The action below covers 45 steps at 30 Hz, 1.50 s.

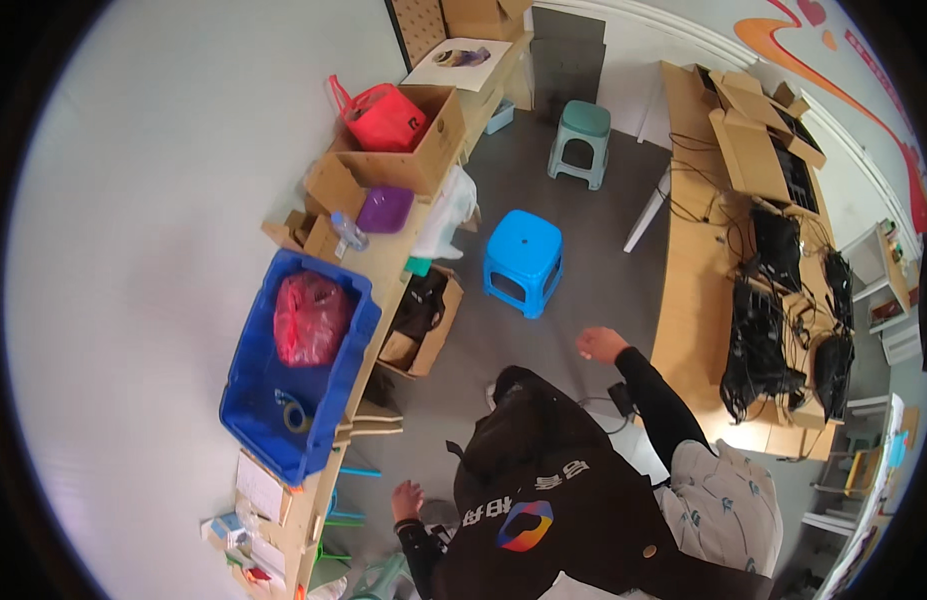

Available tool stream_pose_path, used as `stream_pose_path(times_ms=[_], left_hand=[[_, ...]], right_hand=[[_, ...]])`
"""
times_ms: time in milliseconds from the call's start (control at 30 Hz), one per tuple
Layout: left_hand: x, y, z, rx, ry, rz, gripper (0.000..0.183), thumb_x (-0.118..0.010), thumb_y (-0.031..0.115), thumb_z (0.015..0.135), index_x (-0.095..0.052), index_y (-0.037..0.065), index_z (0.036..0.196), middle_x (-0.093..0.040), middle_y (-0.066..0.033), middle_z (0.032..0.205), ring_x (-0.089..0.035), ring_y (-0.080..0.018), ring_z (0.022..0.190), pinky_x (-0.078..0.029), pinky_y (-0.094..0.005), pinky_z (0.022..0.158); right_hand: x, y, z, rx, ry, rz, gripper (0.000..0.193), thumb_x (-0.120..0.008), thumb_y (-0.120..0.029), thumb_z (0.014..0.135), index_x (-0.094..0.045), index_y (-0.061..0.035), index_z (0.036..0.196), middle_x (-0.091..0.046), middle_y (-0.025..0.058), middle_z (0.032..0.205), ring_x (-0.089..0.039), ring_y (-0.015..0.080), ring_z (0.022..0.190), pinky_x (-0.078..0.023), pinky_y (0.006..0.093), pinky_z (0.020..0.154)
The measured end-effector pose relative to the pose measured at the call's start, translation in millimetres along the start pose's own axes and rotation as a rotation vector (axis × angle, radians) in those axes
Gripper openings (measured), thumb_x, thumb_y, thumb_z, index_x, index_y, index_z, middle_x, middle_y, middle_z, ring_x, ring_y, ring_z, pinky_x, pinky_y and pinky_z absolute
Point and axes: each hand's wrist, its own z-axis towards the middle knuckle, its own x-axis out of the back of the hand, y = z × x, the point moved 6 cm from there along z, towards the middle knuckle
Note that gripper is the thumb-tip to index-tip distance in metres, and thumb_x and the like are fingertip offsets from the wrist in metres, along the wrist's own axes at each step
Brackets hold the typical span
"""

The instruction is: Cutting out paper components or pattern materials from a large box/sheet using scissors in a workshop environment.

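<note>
My right hand (601, 344) is held out over the grey floor, in front of my body and left of the long table. Its fingers are loosely bent and slightly apart, with nothing seen in them. The nearest thing ahead of it is a bright blue plastic stool (524, 262). Low on the left is my left hand (408, 500), near the edge of the wooden workbench (391, 285). Its fingers are half curled and apart, and I see nothing in them. A black apron (553, 480) with a coloured emblem covers my front. Neither hand touches any object.
On the workbench stand a blue crate (335, 432) with a red plastic bag (311, 318), a purple basin (386, 210), a bottle (349, 232) and a carton (438, 135). A green-grey stool (581, 140) stands farther off. Black cables and devices (761, 340) crowd the right table (688, 290).
</note>
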Motion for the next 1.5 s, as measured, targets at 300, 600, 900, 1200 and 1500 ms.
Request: stream_pose_path(times_ms=[300,600,900,1200,1500], left_hand=[[-113,227,100,-0.010,-0.019,0.016,0.030,-0.058,0.032,0.093,-0.055,0.006,0.107,-0.067,-0.0091,0.091,-0.063,-0.0142,0.067,-0.045,-0.0236,0.055],[-341,424,206,-0.190,-0.263,0.080,0.026,-0.057,0.024,0.094,-0.057,0.004,0.111,-0.066,-0.0070,0.094,-0.061,-0.0107,0.076,-0.045,-0.0232,0.062],[-691,769,316,-0.325,-0.614,-0.119,0.047,-0.055,0.024,0.096,-0.041,-0.002,0.132,-0.060,-0.0133,0.119,-0.058,-0.0170,0.104,-0.047,-0.0299,0.087],[-754,833,482,-0.355,-0.104,-0.112,0.046,-0.058,0.023,0.090,-0.048,-0.002,0.127,-0.063,-0.0135,0.112,-0.061,-0.0229,0.100,-0.048,-0.0327,0.085],[-698,900,562,-0.334,0.271,0.347,0.032,-0.060,0.023,0.085,-0.061,-0.001,0.107,-0.068,-0.0175,0.093,-0.065,-0.0313,0.089,-0.050,-0.0386,0.080]], right_hand=[[95,-18,141,-0.161,0.004,0.160,0.022,-0.056,-0.024,0.086,-0.063,-0.0032,0.089,-0.070,0.0062,0.078,-0.068,0.0166,0.072,-0.052,0.0316,0.070],[213,-18,385,-0.045,-0.012,0.205,0.024,-0.057,-0.024,0.090,-0.063,-0.0001,0.093,-0.069,0.0082,0.082,-0.067,0.0159,0.074,-0.051,0.0292,0.068],[357,-52,669,-0.274,-0.045,0.784,0.032,-0.063,-0.032,0.088,-0.057,-0.0058,0.104,-0.064,0.0076,0.095,-0.063,0.0204,0.087,-0.051,0.0363,0.073],[385,-131,912,-0.489,-0.037,1.199,0.023,-0.069,-0.021,0.085,-0.056,-0.0048,0.095,-0.062,0.0066,0.083,-0.062,0.0163,0.073,-0.053,0.0268,0.062],[568,-215,965,-0.099,-0.320,2.013,0.036,-0.045,-0.007,0.095,-0.043,0.0098,0.126,-0.061,0.0078,0.091,-0.063,0.0144,0.077,-0.055,0.0266,0.067]])
